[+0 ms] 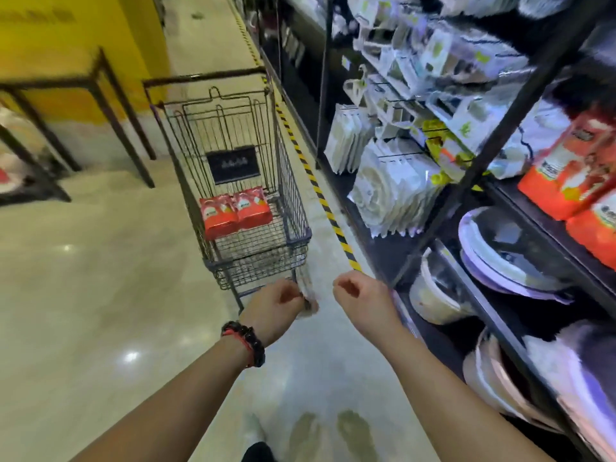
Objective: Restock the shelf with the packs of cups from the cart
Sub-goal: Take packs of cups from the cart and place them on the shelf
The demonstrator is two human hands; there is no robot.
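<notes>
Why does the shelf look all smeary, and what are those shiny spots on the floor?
In the head view, the shelf on the right is smeared by motion blur, so its packets can't be read; the red packs in the cart look sharper; bright glints on the floor are lamp reflections; the wide lens bends straight edges.

Two bare forearms, no sleeves in view. On left wrist, a bracelet of chunky black beads paired with a thin red cord, sitting just behind left hand. Right wrist and right hand without band, watch or ring visible. At bottom edge, dark trouser fabric and a pale shoe, blurred.
</notes>
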